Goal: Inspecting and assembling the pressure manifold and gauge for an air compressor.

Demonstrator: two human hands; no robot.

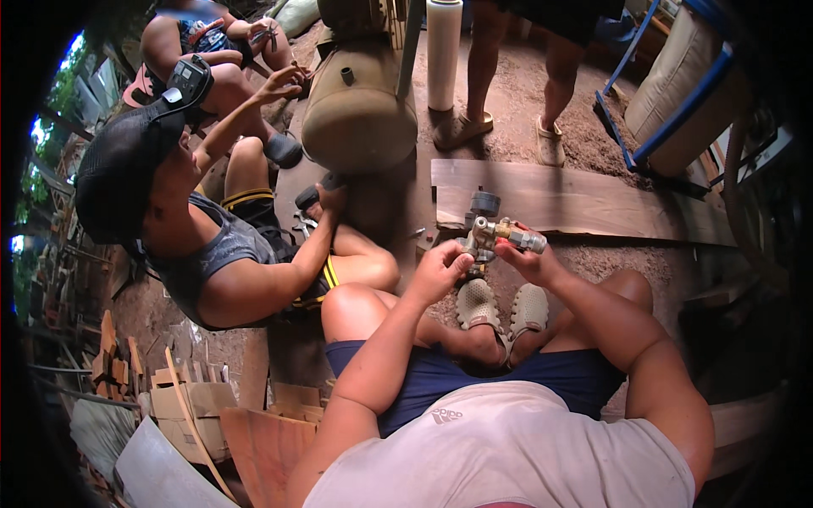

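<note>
Both of my hands hold a metal valve assembly [481,233] in front of my knees, above my feet. It has silver and brass-coloured fittings, a dark round part [485,203] at its far end, and red on its right side. My left hand [442,269] pinches its left side between thumb and fingers. Around the right-hand fitting [532,242], my right hand [533,262] is closed, with the thumb near the red part. The undersides of the fittings are partly hidden by my fingers.
A person in a cap [140,152] sits close on my left, a dark-handled tool by their hand. Ahead stand a large tank [360,118], a white roll [443,59] and another person's legs [559,80]. A wide wooden plank [576,199] lies beyond my hands; wood scraps lie lower left.
</note>
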